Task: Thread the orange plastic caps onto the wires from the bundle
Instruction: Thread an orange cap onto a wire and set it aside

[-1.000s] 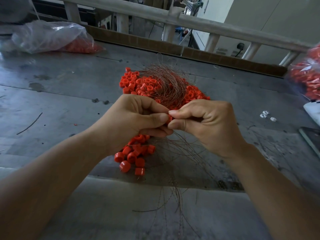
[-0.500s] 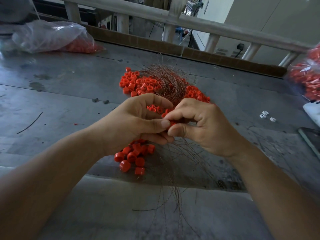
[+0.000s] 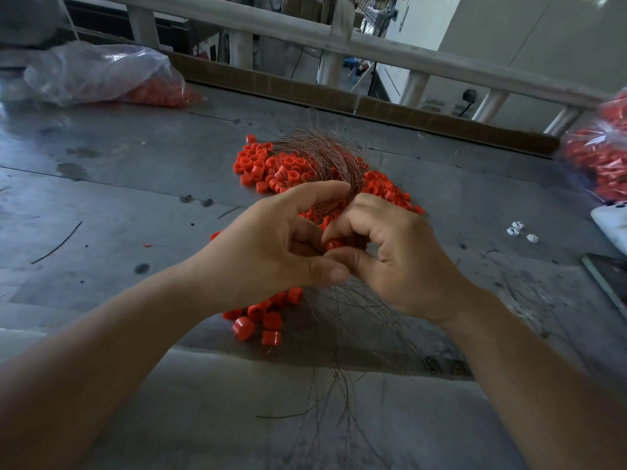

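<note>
A pile of orange plastic caps (image 3: 271,167) lies on the grey table, with more orange caps (image 3: 261,317) near the front under my left wrist. A bundle of thin brown wires (image 3: 322,154) arches over the pile and fans out toward me. My left hand (image 3: 271,252) and my right hand (image 3: 390,256) meet over the pile. Between their fingertips sits one orange cap (image 3: 331,244), pinched by my right thumb and forefinger. My left fingers curl around the wires and touch the cap. The wire tip is hidden by my fingers.
A clear plastic bag of orange caps (image 3: 101,76) lies at the back left, another bag of caps (image 3: 600,154) at the right edge. Small white pieces (image 3: 517,230) and a dark flat object (image 3: 607,276) lie at the right. A wooden railing (image 3: 339,42) borders the table's far side.
Both hands have lowered slightly toward the pile and opened up a little. My left forefinger has lifted and stretched over the wire bundle; the cap now shows between the fingertips.
</note>
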Tool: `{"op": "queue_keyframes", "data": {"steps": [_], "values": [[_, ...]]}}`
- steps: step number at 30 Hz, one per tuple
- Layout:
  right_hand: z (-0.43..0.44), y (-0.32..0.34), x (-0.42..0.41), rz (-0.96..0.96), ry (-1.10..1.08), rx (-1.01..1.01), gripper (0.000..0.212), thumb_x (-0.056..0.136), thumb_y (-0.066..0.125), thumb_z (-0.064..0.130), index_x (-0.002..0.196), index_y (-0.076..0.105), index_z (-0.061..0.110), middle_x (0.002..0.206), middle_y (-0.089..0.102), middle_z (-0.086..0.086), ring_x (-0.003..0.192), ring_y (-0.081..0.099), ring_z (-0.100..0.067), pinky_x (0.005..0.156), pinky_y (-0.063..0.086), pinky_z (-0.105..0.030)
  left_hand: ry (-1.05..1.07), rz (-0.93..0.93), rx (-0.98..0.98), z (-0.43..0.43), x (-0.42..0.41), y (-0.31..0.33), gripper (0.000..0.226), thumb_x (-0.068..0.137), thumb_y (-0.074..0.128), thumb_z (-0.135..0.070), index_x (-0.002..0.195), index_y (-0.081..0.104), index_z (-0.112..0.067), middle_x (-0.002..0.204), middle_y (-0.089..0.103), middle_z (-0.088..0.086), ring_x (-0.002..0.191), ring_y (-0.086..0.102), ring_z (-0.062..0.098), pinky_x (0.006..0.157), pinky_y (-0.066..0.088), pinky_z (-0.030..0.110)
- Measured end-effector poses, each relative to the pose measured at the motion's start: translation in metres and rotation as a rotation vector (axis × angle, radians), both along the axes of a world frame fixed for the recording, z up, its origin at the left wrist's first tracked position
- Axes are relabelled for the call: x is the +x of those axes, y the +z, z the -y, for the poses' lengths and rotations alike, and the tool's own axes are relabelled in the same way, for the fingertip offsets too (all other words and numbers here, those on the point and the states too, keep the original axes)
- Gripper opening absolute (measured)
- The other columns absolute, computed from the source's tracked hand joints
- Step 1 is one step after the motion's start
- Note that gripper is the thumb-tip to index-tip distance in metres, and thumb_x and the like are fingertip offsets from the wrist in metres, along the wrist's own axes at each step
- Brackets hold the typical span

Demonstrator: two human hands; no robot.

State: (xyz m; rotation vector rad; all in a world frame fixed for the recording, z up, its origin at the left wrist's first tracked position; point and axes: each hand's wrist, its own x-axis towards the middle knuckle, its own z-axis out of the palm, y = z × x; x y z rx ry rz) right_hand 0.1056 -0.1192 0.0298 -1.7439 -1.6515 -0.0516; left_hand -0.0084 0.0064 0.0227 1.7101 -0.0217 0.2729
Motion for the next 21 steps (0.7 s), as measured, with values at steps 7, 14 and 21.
{"op": "queue_keyframes", "data": {"steps": [7, 14, 21], "values": [[0.001, -0.001, -0.002, 0.077, -0.009, 0.032, 0.008, 0.077, 0.065, 0.008, 0.082, 0.065, 0.001, 0.082, 0.05, 0.007, 0.074, 0.051, -0.001, 0.07, 0.044, -0.011, -0.003, 0.016, -0.006, 0.002, -0.001, 0.0, 0.073, 0.058, 0.072, -0.024, 0.122, 0.04, -0.037, 0.074, 0.07, -0.002, 0.069, 0.068, 0.01, 0.062, 0.051, 0.017], [0.0, -0.002, -0.003, 0.014, 0.0, 0.018, 0.009, 0.077, 0.064, 0.011, 0.081, 0.065, 0.003, 0.08, 0.05, 0.008, 0.074, 0.052, -0.001, 0.069, 0.043, -0.011, -0.005, 0.024, 0.003, 0.0, -0.003, 0.003, 0.073, 0.064, 0.075, -0.021, 0.126, 0.039, -0.035, 0.079, 0.071, 0.002, 0.072, 0.07, 0.015, 0.064, 0.052, 0.018], [0.001, 0.004, 0.001, -0.185, 0.073, 0.088, 0.015, 0.075, 0.068, 0.029, 0.086, 0.061, 0.024, 0.077, 0.056, 0.009, 0.074, 0.054, 0.0, 0.068, 0.042, -0.013, -0.088, 0.009, -0.247, -0.008, -0.003, 0.006, 0.05, 0.073, 0.064, -0.013, 0.121, 0.05, -0.018, 0.079, 0.072, 0.011, 0.076, 0.071, 0.024, 0.061, 0.055, 0.021]]}}
